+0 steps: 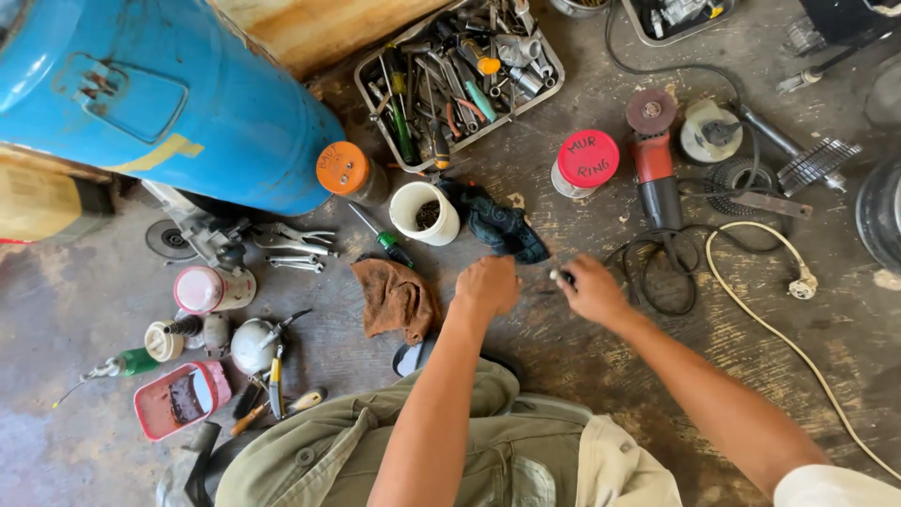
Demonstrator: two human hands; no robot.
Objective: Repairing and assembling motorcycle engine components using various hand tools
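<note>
My left hand (485, 285) rests knuckles-up on the dirty floor, fingers curled under, just below a dark teal rag (502, 228). Whether it holds anything is hidden. My right hand (591, 289) is a little to its right, pinching a small light metal piece (560, 276) between thumb and fingertips. A brown rag (396, 299) lies to the left of my left hand. A white cup (426, 213) with small parts stands behind the two rags.
A blue gas cylinder (160, 94) lies at the upper left. A tray of tools (460, 75) sits at the back. A red-lidded jar (586, 161), an angle grinder (655, 169) with cables, a white cord (779, 329) and scattered pliers, wrenches and jars surround me.
</note>
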